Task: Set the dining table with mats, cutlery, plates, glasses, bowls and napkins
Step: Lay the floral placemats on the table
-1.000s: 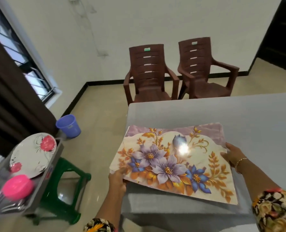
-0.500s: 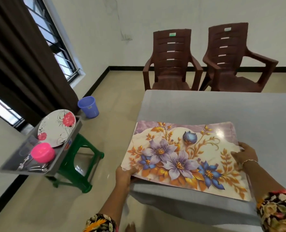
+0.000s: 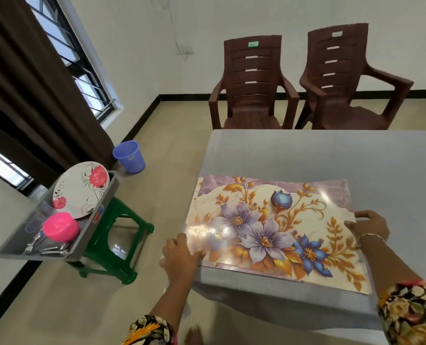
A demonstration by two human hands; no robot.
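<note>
A glossy floral place mat [image 3: 271, 230] lies flat on the near left corner of the grey-clothed dining table [image 3: 331, 155]. My left hand [image 3: 181, 255] grips the mat's near left corner, fingers on top. My right hand [image 3: 368, 226] holds the mat's right edge. To the left, a grey tray [image 3: 87, 235] holds a white plate with red flowers [image 3: 80, 189], a pink bowl [image 3: 60, 226], a clear glass [image 3: 36, 217] and metal cutlery [image 3: 47, 247].
The tray rests on a green plastic stool [image 3: 118, 245] left of the table. A blue bucket [image 3: 129, 156] stands on the floor by the dark curtain [image 3: 32, 83]. Two brown plastic chairs [image 3: 253, 83] stand beyond the table's far edge.
The mat has come down from a tilted hold to lie flat on the table. The view has swung left, bringing the tray and stool closer in.
</note>
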